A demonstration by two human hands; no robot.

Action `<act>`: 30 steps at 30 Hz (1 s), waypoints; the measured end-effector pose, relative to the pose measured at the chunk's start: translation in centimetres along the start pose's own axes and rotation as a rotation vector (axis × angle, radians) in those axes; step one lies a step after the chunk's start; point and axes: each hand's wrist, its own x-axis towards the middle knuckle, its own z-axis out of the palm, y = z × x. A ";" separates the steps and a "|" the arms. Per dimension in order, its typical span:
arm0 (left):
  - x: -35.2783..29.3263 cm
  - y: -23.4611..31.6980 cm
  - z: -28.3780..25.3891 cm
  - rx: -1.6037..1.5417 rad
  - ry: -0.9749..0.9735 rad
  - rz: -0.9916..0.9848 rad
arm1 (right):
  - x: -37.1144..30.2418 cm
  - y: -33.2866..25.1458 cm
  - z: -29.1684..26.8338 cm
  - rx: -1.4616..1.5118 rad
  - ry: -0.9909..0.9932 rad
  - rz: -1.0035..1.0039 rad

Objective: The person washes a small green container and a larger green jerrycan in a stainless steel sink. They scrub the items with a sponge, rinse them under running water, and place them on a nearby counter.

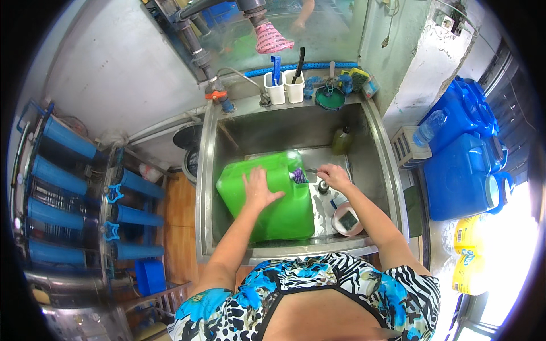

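Observation:
A green plastic jerrycan (278,207) lies on its side in the stainless steel sink (387,170). My left hand (259,190) rests on its upper face, fingers spread. In my right hand (334,177) is the thin handle of a bottle brush (297,175), with the fingers closed round it. The brush's purple bristles are at the jerrycan's mouth on the right; how far the head reaches inside is hidden. Below my right hand stands a small dark-topped bottle (323,187). Nearby is a pale round bowl (347,220) with a dark green scrub pad in it.
A green-tinted bottle (342,141) stands in the sink's far right corner. Two white cups (274,91) holding brushes, and a green strainer (330,98), line the back ledge. Blue jerrycans (460,176) are stacked at right. Blue filter cylinders (57,210) fill the left side.

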 end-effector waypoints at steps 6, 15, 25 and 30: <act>-3.3 2.3 -1.1 0.058 0.035 -0.014 | -0.9 1.4 -0.2 0.313 -0.327 -0.010; -5.1 3.7 -1.8 0.030 0.100 -0.020 | -0.4 0.1 -0.9 0.613 -0.535 -0.067; -3.1 2.8 -2.1 0.010 0.142 -0.037 | 0.2 -5.0 -3.0 0.398 -0.542 -0.028; -1.9 2.1 -2.2 -0.039 0.133 -0.053 | 1.4 -10.9 -5.2 -0.414 -0.259 -0.386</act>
